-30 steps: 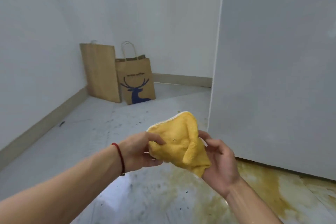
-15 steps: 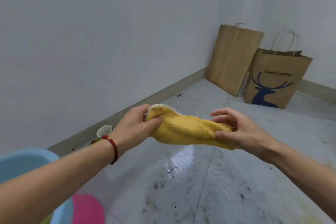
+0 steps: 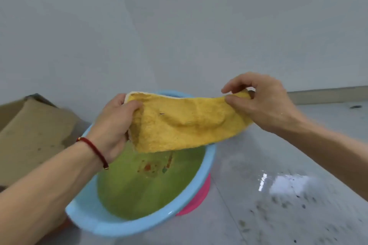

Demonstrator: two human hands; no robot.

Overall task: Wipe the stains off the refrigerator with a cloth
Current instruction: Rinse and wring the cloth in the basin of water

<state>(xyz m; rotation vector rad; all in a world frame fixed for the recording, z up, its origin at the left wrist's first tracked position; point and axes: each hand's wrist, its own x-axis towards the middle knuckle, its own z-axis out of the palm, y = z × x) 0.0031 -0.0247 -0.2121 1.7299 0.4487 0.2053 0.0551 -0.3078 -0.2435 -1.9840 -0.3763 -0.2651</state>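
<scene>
Cloth (image 3: pixel 185 123) stretched between both hands, above the basin (image 3: pixel 207 167).
Left hand (image 3: pixel 113 125) clamps one end, fingers curled round it; right hand (image 3: pixel 262 101) pinches the other between thumb and fingertips. Long axis runs hand to hand, right end slightly higher, loose edge sagging below them over greenish water (blue basin, pink base). Cardboard box (image 3: pixel 33 131) sits beyond the left hand.

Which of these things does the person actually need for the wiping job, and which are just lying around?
In use:
yellow cloth, held stretched between the left hand and right hand
blue basin of greenish water, right under the cloth

Lying about:
cardboard box
pink basin under the blue one
</scene>
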